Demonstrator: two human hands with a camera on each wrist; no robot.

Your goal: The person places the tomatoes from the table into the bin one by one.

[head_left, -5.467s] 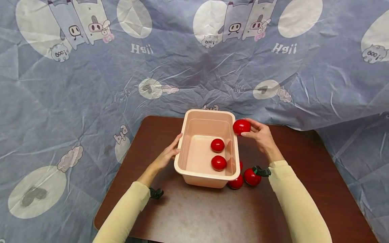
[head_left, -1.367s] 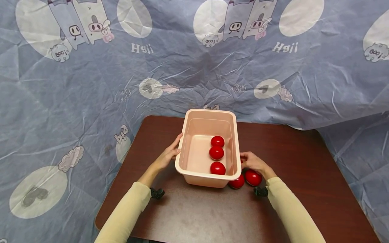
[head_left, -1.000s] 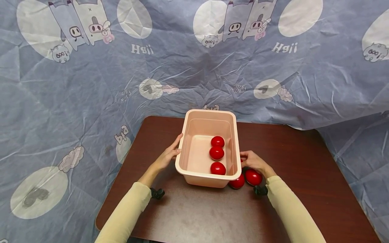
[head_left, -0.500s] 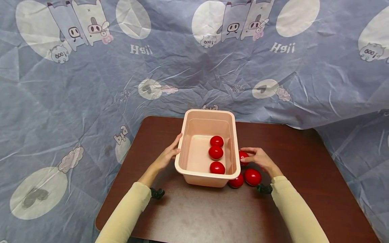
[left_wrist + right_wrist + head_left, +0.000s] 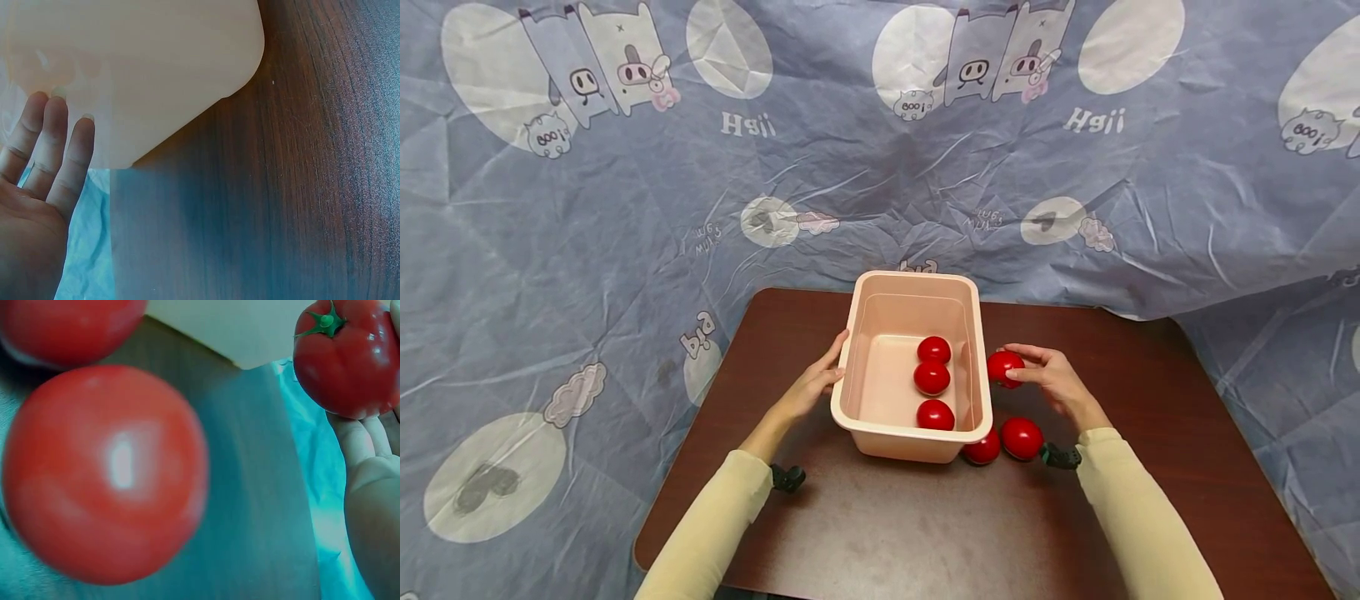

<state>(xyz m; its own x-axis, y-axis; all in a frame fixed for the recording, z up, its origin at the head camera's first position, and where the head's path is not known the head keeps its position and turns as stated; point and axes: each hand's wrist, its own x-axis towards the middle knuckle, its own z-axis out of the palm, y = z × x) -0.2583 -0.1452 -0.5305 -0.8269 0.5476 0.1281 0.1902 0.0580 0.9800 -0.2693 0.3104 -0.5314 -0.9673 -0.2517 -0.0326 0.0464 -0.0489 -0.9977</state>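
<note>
In the head view my right hand [image 5: 1054,379] grips a red tomato [image 5: 1002,365] between thumb and fingers, just right of a pale pink bin [image 5: 850,423]. A green calyx shows on this held tomato [image 5: 350,359] in the right wrist view. My left hand [image 5: 808,387] rests against the bin's left side; its fingers [image 5: 53,134] lie fairly straight along the outer wall. Inside the bin, three tomatoes [image 5: 932,378] sit along the right half. Two more lie on the table: one tomato [image 5: 1022,438] below my right hand, another tomato [image 5: 982,448] by the bin's near right corner.
The dark brown table [image 5: 880,525] carries everything. A blue printed cloth [image 5: 647,192] hangs behind and to the sides. Black devices [image 5: 787,478] are strapped at both wrists.
A third tomato has come into the bin since the oldest frame. Over the last second my right hand has raised another tomato from beside the bin; my left hand stays put.
</note>
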